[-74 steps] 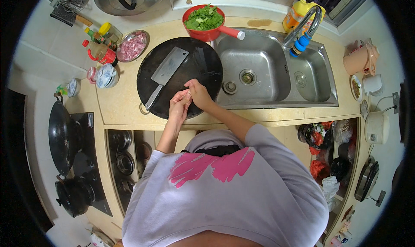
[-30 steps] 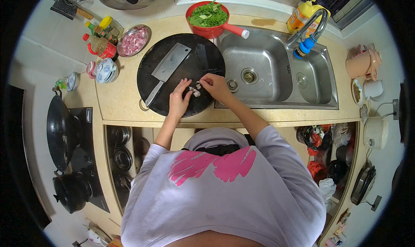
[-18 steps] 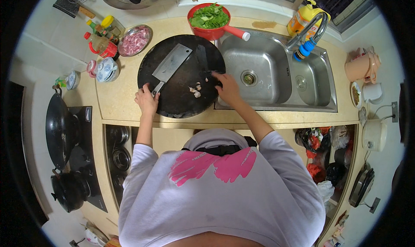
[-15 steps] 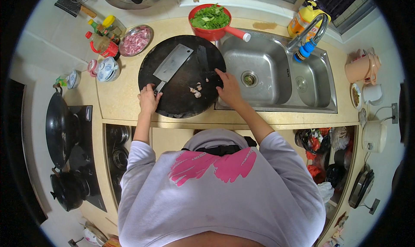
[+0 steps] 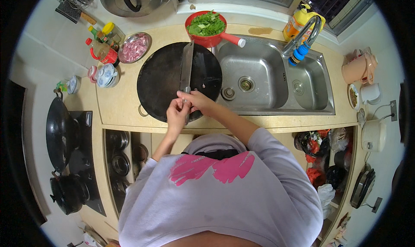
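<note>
A cleaver (image 5: 186,69) is held over the round black cutting board (image 5: 158,80), its blade pointing away from me and turned nearly edge-up. Both hands meet at its handle near the board's front edge. My left hand (image 5: 176,113) is closed at the handle from the left, fingertips pinched against it. My right hand (image 5: 201,101) is closed around the upper part of the handle, close to the blade. A small garlic piece (image 5: 204,86) lies on the board just beyond my right hand; the hands hide the area where other cloves lay.
Right of the board is a steel double sink (image 5: 263,110) with a tap (image 5: 317,28). Behind stands a red handled strainer (image 5: 210,40) of chopped greens. A plate of raw meat (image 5: 135,48), bottles (image 5: 103,51) and a lidded bowl (image 5: 108,75) sit left. A wok (image 5: 60,134) rests on the hob.
The cleaver, lying slanted on the board before, has been taken up and swung nearly straight ahead. My right hand left the board's right edge and joined my left at the handle.
</note>
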Motion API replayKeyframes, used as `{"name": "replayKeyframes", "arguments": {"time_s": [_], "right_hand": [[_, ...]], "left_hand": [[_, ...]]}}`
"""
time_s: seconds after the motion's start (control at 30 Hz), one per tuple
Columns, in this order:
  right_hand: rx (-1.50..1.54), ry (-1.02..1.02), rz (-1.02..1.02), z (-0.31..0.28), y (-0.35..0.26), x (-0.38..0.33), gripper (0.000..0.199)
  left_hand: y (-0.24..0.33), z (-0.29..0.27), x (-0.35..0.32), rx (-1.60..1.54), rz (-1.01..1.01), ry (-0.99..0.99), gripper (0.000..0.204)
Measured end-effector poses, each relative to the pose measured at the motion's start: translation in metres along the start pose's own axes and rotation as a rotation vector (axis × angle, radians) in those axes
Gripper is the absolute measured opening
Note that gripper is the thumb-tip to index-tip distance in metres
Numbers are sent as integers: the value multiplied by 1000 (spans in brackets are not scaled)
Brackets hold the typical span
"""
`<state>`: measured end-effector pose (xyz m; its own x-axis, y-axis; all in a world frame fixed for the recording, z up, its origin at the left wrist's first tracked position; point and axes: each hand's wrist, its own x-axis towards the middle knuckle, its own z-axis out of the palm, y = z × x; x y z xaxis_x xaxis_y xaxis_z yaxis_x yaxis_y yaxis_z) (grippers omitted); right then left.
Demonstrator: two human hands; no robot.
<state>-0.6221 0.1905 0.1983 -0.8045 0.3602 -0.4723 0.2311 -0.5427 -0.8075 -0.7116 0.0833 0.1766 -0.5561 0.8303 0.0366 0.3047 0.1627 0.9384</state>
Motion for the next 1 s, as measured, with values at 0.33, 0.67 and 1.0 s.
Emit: {"name": "replayKeyframes", "arguments": {"time_s": [0.33, 0.67, 1.0], "right_hand": [[-469, 320, -115, -50, -28, -67, 28], [-1135, 530, -317, -85, 37, -88, 28], [-1531, 510, -383, -78, 74, -73, 30]], "left_hand": [[2, 8, 8, 380, 380, 82, 22], [-36, 35, 33, 310, 375, 227, 30], [-35, 25, -19, 549, 261, 187, 123]]}}
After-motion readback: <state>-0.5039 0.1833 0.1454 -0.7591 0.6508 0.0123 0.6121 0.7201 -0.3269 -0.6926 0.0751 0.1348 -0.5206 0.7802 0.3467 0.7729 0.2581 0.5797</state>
